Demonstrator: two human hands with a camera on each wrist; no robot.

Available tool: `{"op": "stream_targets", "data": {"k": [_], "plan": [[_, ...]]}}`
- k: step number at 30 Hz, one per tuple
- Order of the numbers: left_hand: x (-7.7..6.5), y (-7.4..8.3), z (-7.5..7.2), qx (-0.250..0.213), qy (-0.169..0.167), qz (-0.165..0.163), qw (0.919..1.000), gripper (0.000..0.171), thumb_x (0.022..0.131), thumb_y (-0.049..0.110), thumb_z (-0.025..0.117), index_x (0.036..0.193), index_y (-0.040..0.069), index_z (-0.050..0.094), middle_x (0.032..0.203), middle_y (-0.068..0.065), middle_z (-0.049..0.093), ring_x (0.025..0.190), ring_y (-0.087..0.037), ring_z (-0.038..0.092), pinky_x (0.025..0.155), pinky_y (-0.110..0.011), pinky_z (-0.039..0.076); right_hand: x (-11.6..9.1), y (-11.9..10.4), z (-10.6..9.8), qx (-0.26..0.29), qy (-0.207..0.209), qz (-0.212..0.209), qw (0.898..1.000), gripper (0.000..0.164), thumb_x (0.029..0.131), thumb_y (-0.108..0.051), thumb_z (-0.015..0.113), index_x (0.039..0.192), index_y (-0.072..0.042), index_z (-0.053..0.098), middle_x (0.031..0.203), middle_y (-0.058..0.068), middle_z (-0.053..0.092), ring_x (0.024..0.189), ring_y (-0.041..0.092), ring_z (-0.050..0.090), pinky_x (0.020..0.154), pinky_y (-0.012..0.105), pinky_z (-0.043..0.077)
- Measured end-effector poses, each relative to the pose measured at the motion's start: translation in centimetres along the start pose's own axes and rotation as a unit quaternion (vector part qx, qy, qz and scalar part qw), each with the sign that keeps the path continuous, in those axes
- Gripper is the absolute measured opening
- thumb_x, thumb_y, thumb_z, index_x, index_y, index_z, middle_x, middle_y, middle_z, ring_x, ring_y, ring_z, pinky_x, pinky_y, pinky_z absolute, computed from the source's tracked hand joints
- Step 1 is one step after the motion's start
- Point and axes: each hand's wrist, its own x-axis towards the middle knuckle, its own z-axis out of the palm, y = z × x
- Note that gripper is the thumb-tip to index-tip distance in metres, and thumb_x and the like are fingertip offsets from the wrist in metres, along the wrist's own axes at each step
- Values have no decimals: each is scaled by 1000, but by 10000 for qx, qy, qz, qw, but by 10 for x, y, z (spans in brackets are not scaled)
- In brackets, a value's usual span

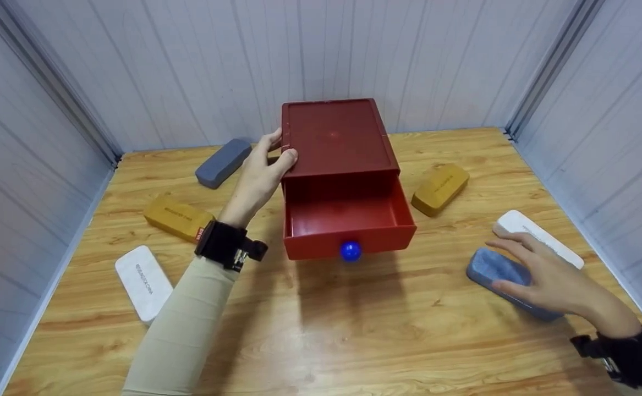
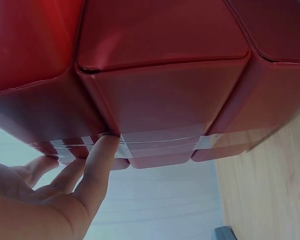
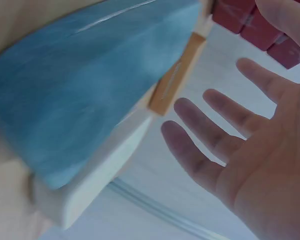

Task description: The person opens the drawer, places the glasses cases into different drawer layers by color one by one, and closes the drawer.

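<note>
In the head view, a red drawer box [image 1: 332,137] stands at the middle back. Its top drawer [image 1: 348,239], with a blue ball knob [image 1: 351,251], is pulled out, and its visible inside is bare. My left hand [image 1: 260,170] presses against the box's left side, thumb at the top edge. Its fairly straight fingers [image 2: 97,165] touch the taped side in the left wrist view. Over a blue glasses case [image 1: 499,272] at the right hovers my right hand [image 1: 552,275], fingers spread and nothing in the palm. A white glasses case [image 1: 552,242] lies just behind the blue one.
A yellow case [image 1: 440,190] lies right of the box. To the left are a grey case [image 1: 223,163], another yellow case [image 1: 177,215] and a white case [image 1: 143,283]. Pale panel walls [image 1: 243,66] enclose the wooden table [image 1: 343,341] at back and sides.
</note>
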Motion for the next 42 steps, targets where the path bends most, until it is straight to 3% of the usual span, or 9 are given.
{"op": "stream_targets", "data": {"k": [10, 17, 22, 32, 36, 42], "plan": [[2, 0, 1, -47, -27, 2, 10000, 69, 103, 31, 61, 164, 10, 38, 157, -15, 50, 128, -27, 62, 107, -38, 52, -38, 25, 10, -274, -296, 302, 9987, 96, 75, -24, 98, 156, -16, 49, 136, 27, 54, 109, 49, 64, 70, 62, 58], [2, 1, 1, -123, -38, 58, 9999, 70, 103, 30, 62, 165, 9, 37, 157, -14, 50, 126, -26, 63, 104, -36, 52, -43, 33, 11, -486, -551, 196, 9971, 95, 77, -16, 95, 159, -19, 47, 137, 26, 58, 103, 34, 67, 69, 50, 58], [2, 0, 0, -162, -28, 52, 9999, 70, 103, 30, 62, 165, 10, 37, 157, -14, 51, 126, -25, 63, 104, -35, 53, -41, 35, 11, -436, -667, 268, 9965, 94, 79, -19, 93, 161, -20, 46, 141, 27, 57, 106, 37, 67, 72, 52, 58], [1, 0, 0, -135, -58, -50, 9999, 70, 103, 31, 62, 165, 10, 36, 159, -14, 49, 127, -25, 62, 106, -36, 52, -28, 32, 6, -534, -632, 314, 9961, 85, 85, -29, 91, 159, -22, 50, 137, 28, 61, 105, 43, 69, 72, 58, 59], [0, 0, 0, -181, -44, -73, 9998, 70, 103, 30, 62, 165, 9, 36, 158, -15, 48, 128, -26, 62, 106, -37, 52, -12, 25, 0, -626, -289, 101, 9976, 83, 84, -27, 91, 157, -21, 52, 127, 24, 65, 100, 40, 69, 72, 59, 58], [2, 0, 1, -206, -83, -22, 9998, 70, 103, 30, 62, 165, 9, 37, 158, -15, 49, 129, -26, 62, 105, -37, 53, 19, -3, -24, -529, 265, 94, 9982, 80, 86, -24, 87, 158, -20, 52, 126, 24, 64, 92, 35, 67, 64, 47, 55]]}}
